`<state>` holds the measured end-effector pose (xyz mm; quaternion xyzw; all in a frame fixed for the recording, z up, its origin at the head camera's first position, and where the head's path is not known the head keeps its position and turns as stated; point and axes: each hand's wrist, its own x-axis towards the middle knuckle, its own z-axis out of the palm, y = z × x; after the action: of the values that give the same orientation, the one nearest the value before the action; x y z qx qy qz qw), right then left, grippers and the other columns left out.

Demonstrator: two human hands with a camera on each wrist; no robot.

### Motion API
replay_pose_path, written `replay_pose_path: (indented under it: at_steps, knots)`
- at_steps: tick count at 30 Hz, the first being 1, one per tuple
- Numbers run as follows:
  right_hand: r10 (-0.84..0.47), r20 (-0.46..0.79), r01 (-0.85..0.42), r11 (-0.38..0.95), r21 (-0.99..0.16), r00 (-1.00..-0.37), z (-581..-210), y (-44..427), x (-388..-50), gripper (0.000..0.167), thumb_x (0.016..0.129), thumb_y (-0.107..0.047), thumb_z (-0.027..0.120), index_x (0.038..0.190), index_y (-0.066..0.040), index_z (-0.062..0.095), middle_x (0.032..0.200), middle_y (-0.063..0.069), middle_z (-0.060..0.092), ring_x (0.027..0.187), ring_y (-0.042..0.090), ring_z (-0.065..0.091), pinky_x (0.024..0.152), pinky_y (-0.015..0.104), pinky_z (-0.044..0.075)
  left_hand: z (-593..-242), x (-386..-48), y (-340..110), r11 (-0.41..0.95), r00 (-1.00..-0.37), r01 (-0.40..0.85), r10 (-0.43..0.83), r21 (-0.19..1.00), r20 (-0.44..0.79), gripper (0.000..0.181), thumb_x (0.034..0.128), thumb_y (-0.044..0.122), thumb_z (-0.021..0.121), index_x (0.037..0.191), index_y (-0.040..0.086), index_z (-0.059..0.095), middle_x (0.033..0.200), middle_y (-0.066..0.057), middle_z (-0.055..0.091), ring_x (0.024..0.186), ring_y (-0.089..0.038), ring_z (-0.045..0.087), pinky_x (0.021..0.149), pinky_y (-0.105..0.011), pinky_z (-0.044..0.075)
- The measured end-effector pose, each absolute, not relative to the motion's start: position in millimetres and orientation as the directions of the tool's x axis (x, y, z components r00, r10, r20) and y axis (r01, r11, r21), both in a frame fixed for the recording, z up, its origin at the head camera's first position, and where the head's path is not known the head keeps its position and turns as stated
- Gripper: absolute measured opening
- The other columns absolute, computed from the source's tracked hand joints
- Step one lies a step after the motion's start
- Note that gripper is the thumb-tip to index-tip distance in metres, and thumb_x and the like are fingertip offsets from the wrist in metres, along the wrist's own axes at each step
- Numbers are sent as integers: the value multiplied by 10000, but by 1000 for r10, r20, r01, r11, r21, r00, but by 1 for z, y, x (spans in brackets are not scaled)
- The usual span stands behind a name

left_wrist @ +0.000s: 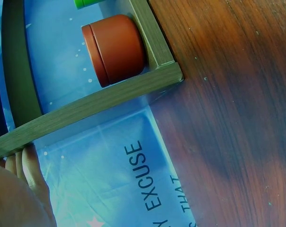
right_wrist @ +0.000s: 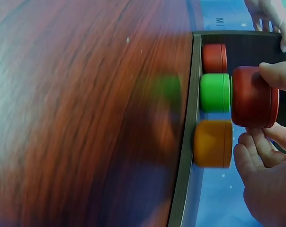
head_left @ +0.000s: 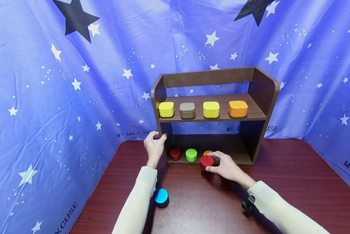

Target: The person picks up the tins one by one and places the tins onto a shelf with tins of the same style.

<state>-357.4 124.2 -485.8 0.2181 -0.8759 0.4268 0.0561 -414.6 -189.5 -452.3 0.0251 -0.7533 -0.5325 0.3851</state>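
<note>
Between thumb and fingers my right hand (head_left: 226,166) pinches a red round tin (head_left: 206,161), held just in front of the lower shelf. Partly hidden behind it is an orange round tin (right_wrist: 212,143). My left hand (head_left: 155,145) grips the left side panel (left_wrist: 93,100) of a dark wooden shelf unit (head_left: 208,77), some fingers out of sight behind the panel. On the lower board, a second red tin (head_left: 175,154) stands near that panel, with a green tin (head_left: 191,155) to its right.
Along the upper board stand two yellow boxes (head_left: 166,109), a grey-brown box (head_left: 187,110) and an orange box (head_left: 237,109). A blue-topped round tin (head_left: 162,197) stands on the table (head_left: 192,208) beside the left forearm. A starry blue curtain (head_left: 104,81) hangs behind.
</note>
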Motion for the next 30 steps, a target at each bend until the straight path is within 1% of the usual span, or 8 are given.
replay_pose_path:
  at_steps: [7, 12, 18, 20, 22, 26, 30]
  knots:
    - [-317, 296, -428, 542, -723, -901, -487, 140, -358, 539, 837, -171, 926, 1303, 10, 722, 1171, 130, 752, 1022, 244, 779, 898, 292, 608, -452, -413, -189, 426, -702, 373, -452, 824, 551, 152, 806, 156, 856, 845, 26, 789, 890, -165, 792, 849, -325, 712, 792, -320, 509]
    - [-290, 293, -410, 562, -718, -911, -486, 151, -358, 523, 838, -171, 925, 1288, 9, 726, 1165, 133, 760, 1013, 238, 769, 897, 308, 603, -452, -413, -189, 418, -707, 377, -447, 826, 548, 156, 810, 152, 855, 856, 18, 789, 901, -177, 792, 852, -330, 709, 797, -323, 505]
    - [-274, 298, -405, 600, -690, -914, -484, 165, -359, 528, 844, -204, 919, 1294, -5, 729, 1166, 138, 766, 1005, 223, 745, 887, 308, 583, -451, -413, -189, 412, -706, 383, -448, 827, 549, 148, 809, 146, 856, 858, 21, 792, 898, -174, 789, 828, -289, 702, 785, -291, 502]
    - [-267, 305, -406, 609, -682, -914, -484, 169, -359, 526, 846, -204, 917, 1295, -5, 729, 1163, 142, 767, 1008, 233, 741, 896, 333, 588, -451, -413, -189, 415, -703, 385, -446, 824, 554, 144, 808, 142, 857, 855, 22, 792, 894, -172, 789, 817, -276, 699, 777, -282, 500]
    - [-259, 315, -407, 615, -676, -913, -485, 172, -360, 525, 842, -198, 920, 1292, -4, 731, 1156, 144, 771, 1013, 246, 743, 894, 321, 583, -451, -414, -189, 419, -701, 387, -445, 821, 557, 142, 807, 140, 856, 852, 22, 791, 887, -172, 788, 811, -269, 697, 773, -277, 499]
    - [-251, 325, -409, 619, -670, -912, -486, 178, -362, 523, 838, -183, 925, 1285, 7, 731, 1141, 150, 775, 1020, 270, 752, 883, 294, 572, -452, -414, -189, 422, -700, 385, -446, 821, 558, 147, 810, 144, 857, 855, 21, 790, 887, -173, 788, 818, -285, 702, 775, -277, 500]
    - [-242, 318, -398, 622, -674, -917, -488, 183, -364, 518, 845, -189, 916, 1284, 13, 730, 1150, 156, 769, 1017, 279, 755, 896, 346, 588, -453, -415, -189, 419, -702, 380, -450, 825, 552, 146, 811, 145, 856, 855, 23, 791, 888, -172, 788, 833, -312, 709, 788, -291, 501]
